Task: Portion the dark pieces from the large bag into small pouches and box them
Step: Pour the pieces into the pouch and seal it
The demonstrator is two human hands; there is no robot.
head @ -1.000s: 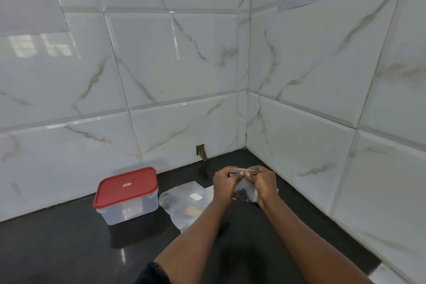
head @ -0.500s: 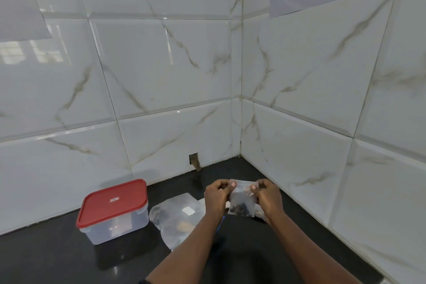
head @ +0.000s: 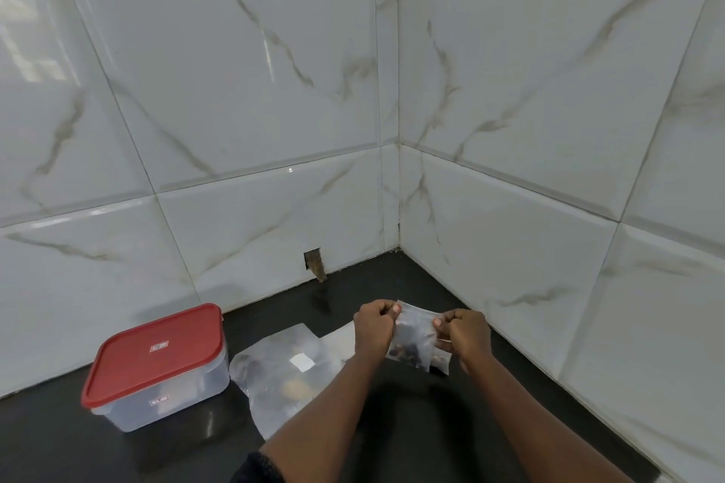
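far left: clear plastic box with a red lid (head: 157, 349), closed, on the black bench (head: 59, 439) | large clear plastic bag (head: 274, 369) flat just right of it | my left hand (head: 374, 325) pinches the small clear plastic pouch (head: 414, 325) at its top-left corner | dark pieces (head: 408, 351) at its bottom | my right hand (head: 467, 333) pinches its right edge

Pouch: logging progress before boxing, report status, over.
Left grip and right grip pinch the pouch top corners, off the counter. Dark pieces sit at its bottom. Box lid on, to the left; large bag lies between.
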